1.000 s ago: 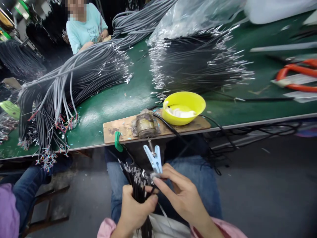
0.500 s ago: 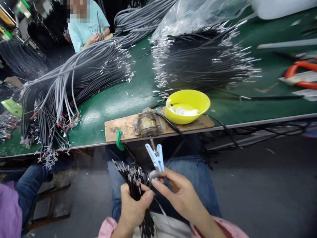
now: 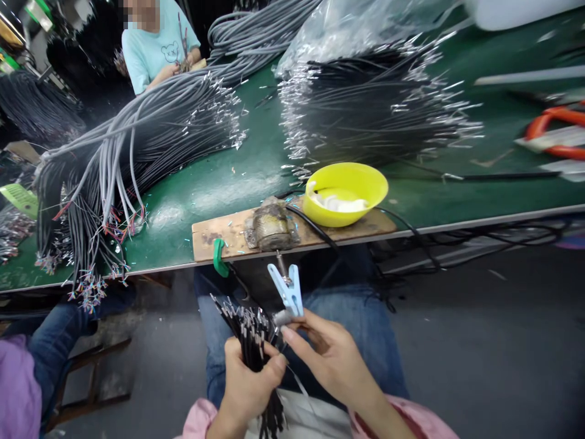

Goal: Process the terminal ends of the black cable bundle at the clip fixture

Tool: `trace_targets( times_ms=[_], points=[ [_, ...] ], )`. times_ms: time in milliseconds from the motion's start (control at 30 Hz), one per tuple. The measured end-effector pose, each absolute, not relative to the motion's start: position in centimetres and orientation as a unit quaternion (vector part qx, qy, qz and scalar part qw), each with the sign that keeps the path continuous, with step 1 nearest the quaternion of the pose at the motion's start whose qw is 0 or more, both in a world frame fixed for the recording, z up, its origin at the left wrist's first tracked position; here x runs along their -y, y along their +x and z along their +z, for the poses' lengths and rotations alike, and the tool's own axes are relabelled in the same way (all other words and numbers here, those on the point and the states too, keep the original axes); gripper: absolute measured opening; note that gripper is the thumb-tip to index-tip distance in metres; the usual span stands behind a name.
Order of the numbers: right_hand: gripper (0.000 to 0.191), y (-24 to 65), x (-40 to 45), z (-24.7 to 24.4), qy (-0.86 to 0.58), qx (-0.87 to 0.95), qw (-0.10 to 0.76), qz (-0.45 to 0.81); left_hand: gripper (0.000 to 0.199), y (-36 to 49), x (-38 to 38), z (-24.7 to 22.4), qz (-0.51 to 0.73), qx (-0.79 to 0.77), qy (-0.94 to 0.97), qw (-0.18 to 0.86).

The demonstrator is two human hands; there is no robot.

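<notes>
My left hand (image 3: 253, 375) is wrapped round a bundle of thin black cables (image 3: 251, 338), whose stripped, silvery ends point up. My right hand (image 3: 331, 350) is closed in a pinch beside them; what lies between its fingertips is mostly hidden. At those fingertips is a blurred grey, rounded piece (image 3: 282, 317). A light blue clothespin (image 3: 289, 292) hangs on a metal shaft from a small motor (image 3: 272, 225), its lower end touching or very close to my right fingers. From between my hands a pale thin strip (image 3: 299, 381) trails down.
The motor sits on a wooden board (image 3: 208, 241) at the edge of the green table (image 3: 219, 177), with a green clamp (image 3: 220, 256) and a yellow bowl (image 3: 347, 216) of white material. Piles of black cables (image 3: 365, 110) and grey cables (image 3: 137, 122) lie behind. A person (image 3: 159, 49) sits opposite.
The left hand and bundle have shifted very slightly right. The grey piece at my right fingertips has turned a little; the view has moved slightly.
</notes>
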State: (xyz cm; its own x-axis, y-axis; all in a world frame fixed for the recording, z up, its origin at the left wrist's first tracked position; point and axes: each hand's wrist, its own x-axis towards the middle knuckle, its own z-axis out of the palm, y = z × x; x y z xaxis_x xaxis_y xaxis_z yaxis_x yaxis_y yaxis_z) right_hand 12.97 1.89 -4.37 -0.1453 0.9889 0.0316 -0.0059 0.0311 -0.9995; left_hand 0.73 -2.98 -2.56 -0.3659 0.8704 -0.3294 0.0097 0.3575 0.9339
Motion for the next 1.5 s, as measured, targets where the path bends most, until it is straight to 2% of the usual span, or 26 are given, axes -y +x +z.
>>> trace_targets(
  times_ms=[200, 267, 367, 500, 733, 900, 1033, 1100, 1267, 1400, 1500],
  points=[
    [0.013, 12.7, -1.9, -4.1, -0.471, 0.503, 0.467, 0.555, 0.017, 0.5, 3.1, -2.5, 0.403, -0.684, 0.360, 0.490],
    [0.015, 12.7, -2.1, -3.8, -0.485, 0.467, 0.473, 0.568, 0.023, 0.8, 3.4, -2.8, 0.454, -0.696, 0.326, 0.451],
    [0.017, 12.8, -2.3, -3.5, -0.502, 0.422, 0.504, 0.562, 0.032, 1.4, 3.7, -3.5, 0.466, -0.699, 0.300, 0.452],
    [0.018, 13.1, -2.5, -3.5, -0.478, 0.464, 0.490, 0.562, 0.040, 1.3, 3.4, -3.6, 0.463, -0.705, 0.321, 0.431],
    [0.030, 12.7, -1.9, -4.0, -0.467, 0.534, 0.467, 0.528, 0.029, 0.9, 2.4, -1.4, 0.404, -0.694, 0.320, 0.503],
    [0.032, 11.9, -1.5, -3.6, -0.502, 0.553, 0.503, 0.434, 0.037, 2.2, 2.3, -1.7, 0.448, -0.696, 0.265, 0.495],
    [0.023, 11.5, -1.3, -3.3, -0.494, 0.572, 0.561, 0.338, 0.046, 2.7, 2.5, -2.8, 0.486, -0.643, 0.249, 0.537],
    [0.019, 11.6, -1.3, -3.4, -0.471, 0.563, 0.566, 0.375, 0.047, 2.6, 2.4, -3.1, 0.507, -0.601, 0.226, 0.576],
    [0.022, 12.3, -1.8, -3.7, -0.416, 0.455, 0.518, 0.593, 0.046, 1.9, 1.7, -2.7, 0.533, -0.526, 0.179, 0.639],
    [0.021, 12.7, -1.8, -3.4, -0.405, 0.402, 0.557, 0.603, 0.047, 1.4, 1.7, -2.2, 0.504, -0.553, 0.216, 0.627],
    [0.017, 12.9, -1.6, -3.0, -0.408, 0.412, 0.548, 0.603, 0.044, 1.2, 2.0, -2.1, 0.481, -0.571, 0.231, 0.624]
  ],
)
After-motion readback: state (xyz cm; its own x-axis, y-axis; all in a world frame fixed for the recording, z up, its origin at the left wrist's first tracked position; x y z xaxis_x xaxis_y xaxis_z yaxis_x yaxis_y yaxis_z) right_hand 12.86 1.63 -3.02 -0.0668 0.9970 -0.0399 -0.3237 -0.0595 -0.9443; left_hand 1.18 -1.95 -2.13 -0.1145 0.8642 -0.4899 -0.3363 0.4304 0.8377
